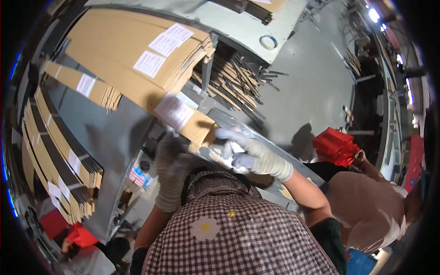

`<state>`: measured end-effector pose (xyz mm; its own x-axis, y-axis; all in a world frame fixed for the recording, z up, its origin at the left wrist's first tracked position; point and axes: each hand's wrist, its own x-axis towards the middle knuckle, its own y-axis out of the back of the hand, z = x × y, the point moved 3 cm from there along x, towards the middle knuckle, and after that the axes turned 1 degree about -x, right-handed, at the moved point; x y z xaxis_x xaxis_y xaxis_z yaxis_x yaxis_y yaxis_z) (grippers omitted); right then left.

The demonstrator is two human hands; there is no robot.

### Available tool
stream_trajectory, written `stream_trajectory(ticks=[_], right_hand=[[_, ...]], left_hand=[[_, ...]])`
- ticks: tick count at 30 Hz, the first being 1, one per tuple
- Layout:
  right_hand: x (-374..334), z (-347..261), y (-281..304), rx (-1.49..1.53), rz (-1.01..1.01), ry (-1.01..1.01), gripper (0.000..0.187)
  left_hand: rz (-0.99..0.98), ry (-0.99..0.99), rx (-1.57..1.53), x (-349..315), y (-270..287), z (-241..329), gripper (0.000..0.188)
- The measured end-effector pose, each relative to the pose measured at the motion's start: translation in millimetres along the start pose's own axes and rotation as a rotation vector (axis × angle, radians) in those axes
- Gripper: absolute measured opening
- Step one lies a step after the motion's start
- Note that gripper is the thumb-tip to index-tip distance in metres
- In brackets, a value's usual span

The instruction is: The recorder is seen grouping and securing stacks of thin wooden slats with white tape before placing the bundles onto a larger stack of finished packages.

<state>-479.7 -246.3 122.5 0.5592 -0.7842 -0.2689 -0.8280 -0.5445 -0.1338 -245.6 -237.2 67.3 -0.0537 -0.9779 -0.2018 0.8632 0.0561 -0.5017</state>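
A long tan cardboard strip (pixel 198 127) with a white printed label (pixel 174 111) lies in front of me, its near end on the worn metal bench (pixel 243 123). My right hand (pixel 261 156), in a pale knitted glove, hovers at that end with its fingers apart. Between the fingers shows a bright white patch; I cannot tell if it is paper or bench surface. My left hand (pixel 172 160), gloved too, is beside the strip's near left edge. Motion smears its fingers, so I cannot see whether it holds anything.
Labelled cardboard stacks (pixel 114 46) lie ahead, with more bundles (pixel 59 160) at left. Loose strips (pixel 238 82) are piled beneath a table holding a tape roll (pixel 268 42). At right, another person (pixel 366 206) holds a red bundle (pixel 335 146); another red bundle (pixel 82 236) is lower left.
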Motion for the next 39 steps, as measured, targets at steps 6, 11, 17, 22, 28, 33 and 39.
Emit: stream_trajectory(ticks=[6, 11, 17, 22, 28, 33, 39], right_hand=[[67.4, -29.0, -35.8, -0.352, -0.380, 0.313, 0.053], [106.4, -46.1, -42.4, -0.728, -0.398, 0.373, 0.036], [183.8, -16.1, 54.2, -1.146, -0.126, 0.279, 0.031], [178.8, 38.0, 56.6, -1.142, 0.482, 0.488, 0.023], [162.8, 45.3, -40.9, -1.517, 0.476, 0.100, 0.077], [166.7, 62.8, -42.2, -1.385, 0.532, 0.187, 0.072], [161.6, 64.9, -43.0, -1.410, 0.438, 0.112, 0.085]], left_hand=[[-0.104, -0.186, 0.274, 4.1, -26.9, 8.6, 0.018], [0.246, 0.083, 0.167, -21.3, 16.7, 10.2, 0.007], [0.426, 0.253, 0.146, 33.7, 74.7, -44.5, 0.013], [0.400, 0.219, -0.324, 73.0, 96.1, -156.5, 0.030], [0.212, 0.298, -0.430, 100.2, 93.2, -167.1, 0.042], [0.062, 0.261, -0.249, 163.4, 84.5, -181.2, 0.046], [0.002, 0.187, -0.066, 211.2, 28.1, -213.1, 0.050]])
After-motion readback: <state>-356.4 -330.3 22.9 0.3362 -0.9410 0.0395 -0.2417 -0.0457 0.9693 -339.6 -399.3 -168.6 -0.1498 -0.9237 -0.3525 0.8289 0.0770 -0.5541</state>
